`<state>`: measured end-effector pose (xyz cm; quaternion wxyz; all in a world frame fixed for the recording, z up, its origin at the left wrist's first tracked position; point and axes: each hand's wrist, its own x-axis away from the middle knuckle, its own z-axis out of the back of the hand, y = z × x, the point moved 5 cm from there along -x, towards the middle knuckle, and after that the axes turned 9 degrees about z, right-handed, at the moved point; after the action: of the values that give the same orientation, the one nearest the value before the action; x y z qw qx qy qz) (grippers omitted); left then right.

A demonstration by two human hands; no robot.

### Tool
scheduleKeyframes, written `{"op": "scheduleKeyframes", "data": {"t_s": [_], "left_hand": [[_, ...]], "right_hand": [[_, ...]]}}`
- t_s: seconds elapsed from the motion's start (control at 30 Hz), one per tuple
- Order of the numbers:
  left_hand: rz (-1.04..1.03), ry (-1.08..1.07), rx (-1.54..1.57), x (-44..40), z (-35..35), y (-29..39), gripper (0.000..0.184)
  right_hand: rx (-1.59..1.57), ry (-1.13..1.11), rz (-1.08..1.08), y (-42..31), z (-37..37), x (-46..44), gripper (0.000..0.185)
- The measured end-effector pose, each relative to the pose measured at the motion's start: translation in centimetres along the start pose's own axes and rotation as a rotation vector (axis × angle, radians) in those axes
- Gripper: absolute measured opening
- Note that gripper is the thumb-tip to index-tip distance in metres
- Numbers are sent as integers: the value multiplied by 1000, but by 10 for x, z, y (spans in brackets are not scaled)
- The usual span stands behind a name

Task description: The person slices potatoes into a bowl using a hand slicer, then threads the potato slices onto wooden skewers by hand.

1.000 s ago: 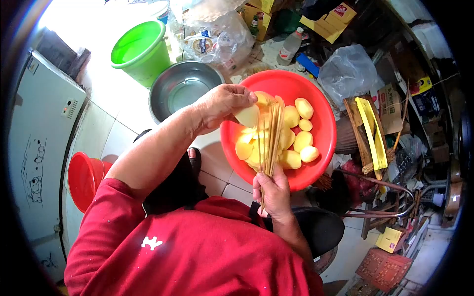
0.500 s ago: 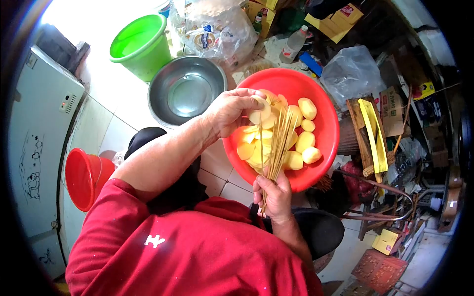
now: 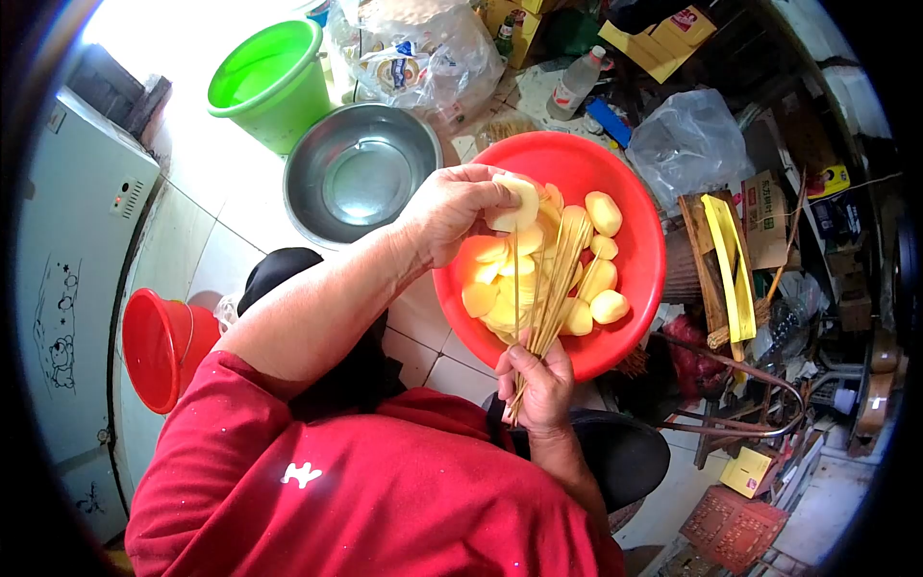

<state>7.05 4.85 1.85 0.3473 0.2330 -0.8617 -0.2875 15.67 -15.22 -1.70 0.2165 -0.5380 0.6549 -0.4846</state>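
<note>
Between the thumb and fingers of my left hand (image 3: 452, 213) is a pale yellow potato slice (image 3: 516, 204), held over the left part of a red basin (image 3: 636, 279). My right hand (image 3: 540, 387) is closed round the lower ends of a fanned bundle of bamboo skewers (image 3: 553, 293). One skewer stands apart from the bundle, its tip just below the slice; whether it touches the slice I cannot tell. In the basin lie many potato slices (image 3: 490, 274) on the left and several peeled whole potatoes (image 3: 604, 213) on the right.
A metal basin (image 3: 306, 192) and a green bucket (image 3: 288, 115) stand beyond my left arm. At the left is a red bucket (image 3: 154, 346) near a white cabinet (image 3: 87, 212). Plastic bags (image 3: 687, 144), a bottle (image 3: 577, 85) and a bent metal frame (image 3: 793, 394) crowd the right side.
The potato slice in my left hand has turned and shows more of its flat face. The separate skewer's tip has shifted slightly right, and both hands keep their hold.
</note>
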Motion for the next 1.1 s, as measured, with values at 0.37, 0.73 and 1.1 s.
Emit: {"op": "scheduleKeyframes", "data": {"t_s": [0.37,0.73,1.1], "left_hand": [[-50,30,-83,-1,1,0,20],[-221,-55,-521,2,-2,1,21],[-243,-39,-715,13,-13,-8,19]], "right_hand": [[29,11,-8,0,1,2,10],[28,29,-9,2,4,3,11],[168,23,42,0,6,2,11]]}}
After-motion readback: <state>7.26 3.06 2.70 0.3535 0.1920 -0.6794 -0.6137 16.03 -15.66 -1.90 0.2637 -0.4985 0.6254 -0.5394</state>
